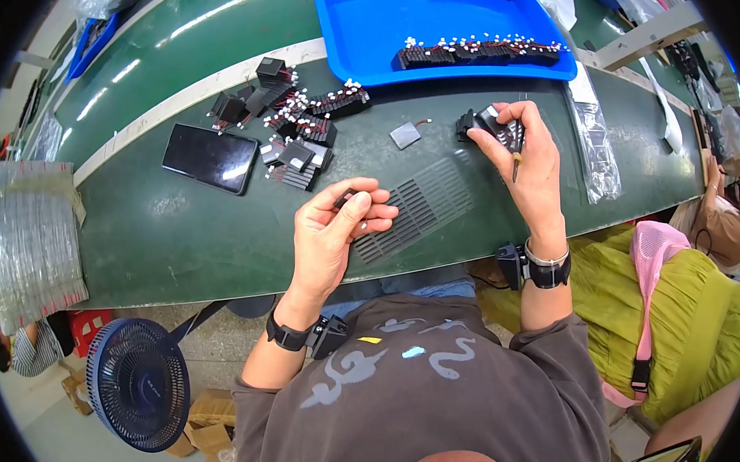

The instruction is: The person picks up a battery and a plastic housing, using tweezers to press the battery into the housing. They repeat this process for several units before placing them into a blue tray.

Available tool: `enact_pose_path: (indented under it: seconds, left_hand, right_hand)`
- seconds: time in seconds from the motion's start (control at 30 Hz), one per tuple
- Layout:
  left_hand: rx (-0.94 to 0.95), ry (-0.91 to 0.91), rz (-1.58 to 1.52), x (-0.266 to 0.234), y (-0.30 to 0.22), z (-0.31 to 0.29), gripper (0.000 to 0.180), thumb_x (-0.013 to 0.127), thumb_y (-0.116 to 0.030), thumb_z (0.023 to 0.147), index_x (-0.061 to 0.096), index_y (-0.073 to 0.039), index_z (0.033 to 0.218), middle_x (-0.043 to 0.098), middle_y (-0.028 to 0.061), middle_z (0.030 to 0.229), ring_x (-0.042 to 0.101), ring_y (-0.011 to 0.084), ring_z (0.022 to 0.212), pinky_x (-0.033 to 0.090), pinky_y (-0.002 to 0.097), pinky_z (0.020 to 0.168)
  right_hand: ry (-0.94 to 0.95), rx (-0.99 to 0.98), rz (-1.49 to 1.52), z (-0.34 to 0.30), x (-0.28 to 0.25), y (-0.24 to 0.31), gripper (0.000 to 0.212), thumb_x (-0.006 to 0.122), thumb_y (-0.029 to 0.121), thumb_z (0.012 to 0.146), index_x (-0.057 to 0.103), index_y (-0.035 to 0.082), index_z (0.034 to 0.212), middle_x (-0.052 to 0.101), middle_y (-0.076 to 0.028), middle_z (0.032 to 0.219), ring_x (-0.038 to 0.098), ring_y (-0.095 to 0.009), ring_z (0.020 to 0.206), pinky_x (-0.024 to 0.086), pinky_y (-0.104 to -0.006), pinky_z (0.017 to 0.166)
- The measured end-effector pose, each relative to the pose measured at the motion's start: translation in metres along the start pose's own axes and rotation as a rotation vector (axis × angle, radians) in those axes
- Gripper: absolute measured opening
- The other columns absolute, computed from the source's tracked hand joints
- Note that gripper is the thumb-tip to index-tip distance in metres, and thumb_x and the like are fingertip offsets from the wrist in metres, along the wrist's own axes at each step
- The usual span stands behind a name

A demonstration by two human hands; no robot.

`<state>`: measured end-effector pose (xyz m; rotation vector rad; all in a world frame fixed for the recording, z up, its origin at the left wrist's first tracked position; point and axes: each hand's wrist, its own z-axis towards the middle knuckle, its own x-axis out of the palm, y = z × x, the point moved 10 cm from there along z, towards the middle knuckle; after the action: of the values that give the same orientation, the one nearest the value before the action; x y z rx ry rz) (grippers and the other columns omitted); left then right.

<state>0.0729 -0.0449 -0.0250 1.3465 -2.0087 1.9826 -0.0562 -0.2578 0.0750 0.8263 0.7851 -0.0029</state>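
My left hand [336, 229] is closed, its thumb and fingers pinching a small black piece [346, 198] that they mostly hide. Farther right, my right hand [527, 152] grips a cluster of black block-like pieces [482, 123] just above the bench. A thin pointed tool [516, 165] also shows against that palm. Between the hands lies a clear sheet with rows of black strips [422, 210]. Beyond the sheet rests a flat grey battery pack [405, 135] with a short red wire. Piled to the left are several black-wrapped battery packs [304, 130] with red wires and white connectors.
A black phone [211, 158] lies left of the pile. Along the far side, a blue tray [359, 61] holds a row of wired black packs [482, 56]. Plastic-wrapped stacks [30, 244] stand at the left end. Below the bench edge is a dark fan [138, 384].
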Motion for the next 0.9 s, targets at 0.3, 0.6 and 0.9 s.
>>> enact_pose_path:
  seconds: [0.3,0.6,0.9]
  left_hand:
    - [0.04,-0.006,-0.011,0.007,-0.012,-0.008,0.037,0.053,-0.008,0.102,0.05,0.004,0.136,0.062,0.0199,0.124,0.067,0.0255,0.107,0.058,0.0352,0.09]
    - [0.098,0.014,0.324,0.002,-0.015,-0.011,0.04,0.05,-0.007,0.103,0.045,0.003,0.141,0.061,0.0199,0.128,0.065,0.0253,0.112,0.056,0.0347,0.092]
    - [0.102,0.097,0.393,0.035,-0.001,0.0,0.036,0.049,-0.005,0.102,0.051,0.001,0.137,0.065,0.0155,0.124,0.066,0.0212,0.11,0.056,0.0315,0.091]
  right_hand:
    - [-0.023,-0.091,0.409,-0.015,-0.005,0.032,0.024,0.074,0.016,0.09,0.06,0.002,0.105,0.063,-0.005,0.092,0.059,-0.014,0.088,0.046,-0.0274,0.078]
    - [0.388,0.59,0.765,-0.067,0.068,-0.011,0.015,0.07,0.015,0.093,0.065,0.003,0.1,0.057,0.003,0.08,0.048,-0.002,0.073,0.039,-0.0175,0.068]
    - [0.353,0.451,0.419,-0.089,0.055,-0.023,0.014,0.072,0.01,0.091,0.06,0.004,0.087,0.06,0.003,0.074,0.052,-0.003,0.065,0.039,-0.0184,0.059]
